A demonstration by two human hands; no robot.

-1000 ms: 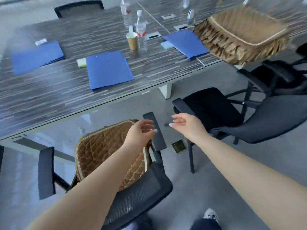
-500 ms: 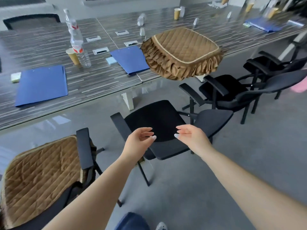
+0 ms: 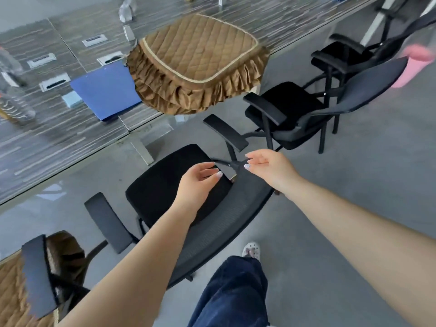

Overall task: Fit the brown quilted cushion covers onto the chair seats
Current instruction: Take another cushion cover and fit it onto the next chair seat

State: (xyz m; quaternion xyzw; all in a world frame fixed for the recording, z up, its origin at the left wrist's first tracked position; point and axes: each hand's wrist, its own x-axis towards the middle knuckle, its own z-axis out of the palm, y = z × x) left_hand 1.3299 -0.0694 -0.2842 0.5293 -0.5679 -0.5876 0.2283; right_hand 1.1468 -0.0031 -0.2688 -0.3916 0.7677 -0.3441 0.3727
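A brown quilted cushion cover [image 3: 198, 60] with a ruffled skirt lies on the striped table's near edge, its frill hanging over. Below it stands a black chair with a bare seat [image 3: 162, 182]. My left hand [image 3: 198, 182] hovers over that seat, fingers loosely curled, holding nothing. My right hand [image 3: 269, 168] hangs just right of it, above the chair's right side, also empty. At the bottom left, another chair's seat wears a fitted brown cover [image 3: 11, 293].
The long striped table [image 3: 59, 142] carries a blue folder [image 3: 106, 88], a pale blue pad and plastic bottles at the left. Two more black chairs [image 3: 295, 114] stand to the right. My leg and shoe [image 3: 251, 251] are behind the bare chair.
My view has swung right, from the covered chair to the bare one. Both hands travelled with it, still empty. The cover on the table is now closer and more central.
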